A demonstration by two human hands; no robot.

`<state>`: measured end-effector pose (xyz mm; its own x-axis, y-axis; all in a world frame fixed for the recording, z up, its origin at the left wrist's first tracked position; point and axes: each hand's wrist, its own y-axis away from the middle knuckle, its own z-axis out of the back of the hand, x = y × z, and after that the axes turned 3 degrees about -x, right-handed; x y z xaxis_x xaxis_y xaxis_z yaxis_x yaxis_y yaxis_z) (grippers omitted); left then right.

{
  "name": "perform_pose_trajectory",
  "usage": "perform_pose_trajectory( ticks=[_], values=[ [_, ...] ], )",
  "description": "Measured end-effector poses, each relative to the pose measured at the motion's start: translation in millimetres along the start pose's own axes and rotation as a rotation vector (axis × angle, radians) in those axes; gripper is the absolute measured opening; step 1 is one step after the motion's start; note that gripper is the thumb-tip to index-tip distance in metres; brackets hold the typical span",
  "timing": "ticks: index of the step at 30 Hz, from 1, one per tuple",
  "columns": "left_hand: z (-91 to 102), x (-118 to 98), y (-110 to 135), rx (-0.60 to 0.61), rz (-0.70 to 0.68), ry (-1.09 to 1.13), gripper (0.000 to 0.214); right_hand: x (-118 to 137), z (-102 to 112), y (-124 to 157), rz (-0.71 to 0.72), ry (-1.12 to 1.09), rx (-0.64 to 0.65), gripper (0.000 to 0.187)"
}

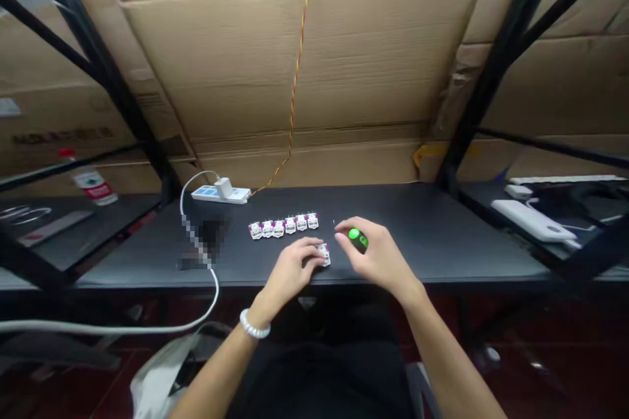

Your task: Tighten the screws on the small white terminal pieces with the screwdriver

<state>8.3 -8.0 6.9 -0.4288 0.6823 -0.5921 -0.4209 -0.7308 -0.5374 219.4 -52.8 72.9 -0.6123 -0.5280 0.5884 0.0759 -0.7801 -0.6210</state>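
My left hand (297, 263) is closed on a small white part with purple bits (325, 254), its fingers pressing it at the near side of the black tabletop (393, 209). In my right hand (371, 249) sits a screwdriver (358, 239) with a green and black handle; the thumb and index finger come together just left of it. Whether those fingertips pinch something small is too fine to tell. Behind my left hand, several similar white-and-purple parts (278, 228) stand in a slanting row.
A white power strip (236, 195) with a plugged-in charger lies at the back left, its white cable (216, 285) hanging over the front edge. Black metal posts (472, 105) flank the table. A bottle (95, 184) is at left, a white device (533, 221) at right.
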Motion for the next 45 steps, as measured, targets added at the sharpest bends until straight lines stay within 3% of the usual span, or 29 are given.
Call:
perform_pose_trajectory(
  ticks=[8, 16, 28, 45],
  values=[
    [-4.7, 4, 3, -0.025, -0.134, -0.070, 0.017, 1, 2, -1, 0.023, -0.015, -0.004, 0.008],
    [-7.5, 9, 7, -0.040, -0.183, -0.161, 0.016, 2, 4, -1, 0.016, -0.011, -0.009, 0.009],
    [-9.7, 6, 5, -0.060, -0.135, -0.157, 0.019, 8, 15, -1, 0.012, -0.046, -0.099, 0.015],
    [-11.0, 5, 5, -0.048, -0.189, -0.207, 0.018, 6, 15, -2, 0.024, -0.048, -0.118, 0.013]
  ],
)
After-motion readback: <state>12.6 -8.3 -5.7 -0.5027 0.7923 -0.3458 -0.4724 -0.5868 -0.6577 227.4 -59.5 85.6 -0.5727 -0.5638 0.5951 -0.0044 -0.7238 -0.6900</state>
